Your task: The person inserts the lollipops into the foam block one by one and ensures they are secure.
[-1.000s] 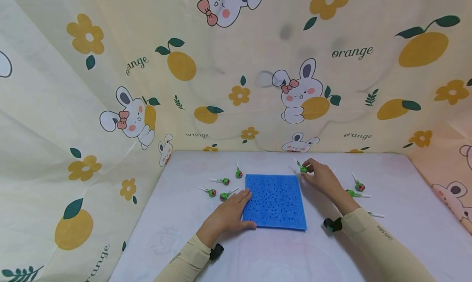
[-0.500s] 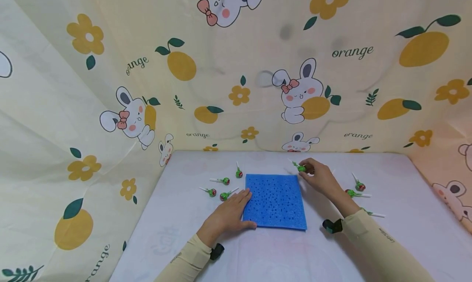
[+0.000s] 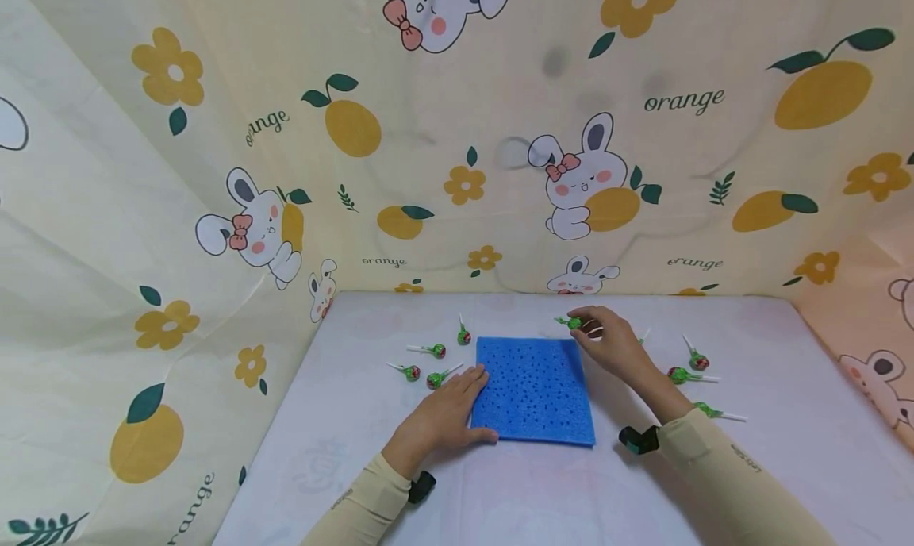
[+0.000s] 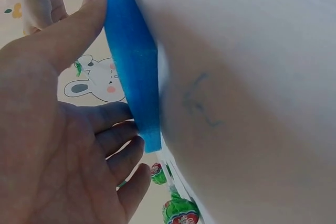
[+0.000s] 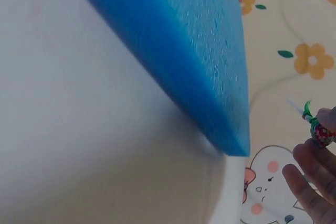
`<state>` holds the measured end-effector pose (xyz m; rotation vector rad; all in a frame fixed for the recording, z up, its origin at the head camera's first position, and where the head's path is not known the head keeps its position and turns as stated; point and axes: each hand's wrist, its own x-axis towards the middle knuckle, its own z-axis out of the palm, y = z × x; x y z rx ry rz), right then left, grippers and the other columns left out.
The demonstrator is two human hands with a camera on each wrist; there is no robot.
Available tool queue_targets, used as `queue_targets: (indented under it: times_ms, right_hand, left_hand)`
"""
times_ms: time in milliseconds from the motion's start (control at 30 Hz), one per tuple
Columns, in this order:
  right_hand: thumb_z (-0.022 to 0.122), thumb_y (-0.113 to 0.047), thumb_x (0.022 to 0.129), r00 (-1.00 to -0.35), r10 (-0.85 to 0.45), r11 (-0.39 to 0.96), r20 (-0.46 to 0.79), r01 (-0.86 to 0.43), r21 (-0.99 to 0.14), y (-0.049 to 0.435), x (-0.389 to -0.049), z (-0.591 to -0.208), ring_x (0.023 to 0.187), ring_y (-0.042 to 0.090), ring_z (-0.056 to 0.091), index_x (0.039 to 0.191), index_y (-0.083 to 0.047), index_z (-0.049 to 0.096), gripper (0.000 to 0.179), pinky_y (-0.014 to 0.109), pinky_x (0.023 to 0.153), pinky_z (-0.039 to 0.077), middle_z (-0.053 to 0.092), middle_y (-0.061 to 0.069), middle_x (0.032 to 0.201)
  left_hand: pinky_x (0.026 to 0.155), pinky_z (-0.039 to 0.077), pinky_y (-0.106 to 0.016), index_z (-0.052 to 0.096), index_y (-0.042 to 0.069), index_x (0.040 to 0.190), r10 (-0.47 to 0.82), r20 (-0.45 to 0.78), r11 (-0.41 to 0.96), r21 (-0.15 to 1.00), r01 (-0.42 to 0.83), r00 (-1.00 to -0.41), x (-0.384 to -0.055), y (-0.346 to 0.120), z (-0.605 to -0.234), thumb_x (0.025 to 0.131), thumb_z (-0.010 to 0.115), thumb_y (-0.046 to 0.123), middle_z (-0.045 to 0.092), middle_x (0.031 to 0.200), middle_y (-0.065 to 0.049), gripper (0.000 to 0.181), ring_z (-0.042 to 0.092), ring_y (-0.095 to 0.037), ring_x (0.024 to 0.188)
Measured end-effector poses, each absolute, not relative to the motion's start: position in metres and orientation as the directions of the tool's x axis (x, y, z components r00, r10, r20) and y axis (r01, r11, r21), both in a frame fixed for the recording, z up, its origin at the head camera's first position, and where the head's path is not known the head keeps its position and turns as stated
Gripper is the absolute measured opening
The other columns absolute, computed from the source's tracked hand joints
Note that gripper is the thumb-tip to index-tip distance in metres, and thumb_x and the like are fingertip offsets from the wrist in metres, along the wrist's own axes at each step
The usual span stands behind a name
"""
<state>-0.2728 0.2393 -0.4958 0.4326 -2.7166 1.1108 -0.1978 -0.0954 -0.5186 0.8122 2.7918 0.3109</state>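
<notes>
Left hand (image 3: pixel 441 415), fingers extended, rests against left edge of blue foam block (image 3: pixel 533 391), likely steadying it; right hand (image 3: pixel 608 341) pinches lollipop (image 3: pixel 574 323) by its head, leaving stick (image 5: pixel 295 106) free

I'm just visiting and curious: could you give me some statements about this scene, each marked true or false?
1. The right hand has a green-wrapped lollipop in its grip. True.
2. The left hand holds a lollipop too. False: it touches the side of the blue block.
3. Dark specks dot the block's top. True.
4. All the loose lollipops lie to one side of the block. False: some lie on each side.
5. A lollipop stands upright in the block. False: none stands there.
</notes>
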Motion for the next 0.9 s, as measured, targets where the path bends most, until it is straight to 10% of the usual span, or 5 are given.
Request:
queue_targets:
  times_ms: [900]
  right_hand:
    - [0.074,-0.002,0.1,-0.903,-0.333,0.607,0.272,-0.426,-0.671,0.205,-0.272,-0.495,0.101,0.028,0.07,0.128,-0.002,0.065,0.029,0.052,0.093,0.064,0.071,0.013,0.116]
  left_hand:
    - [0.132,0.027,-0.042,0.019,0.011,0.173,0.531,-0.18,0.837,0.26,0.481,-0.828,-0.203,-0.091,-0.525,0.095,0.066,0.073,0.014,0.181,-0.005,0.11,0.017,-0.025,0.166]
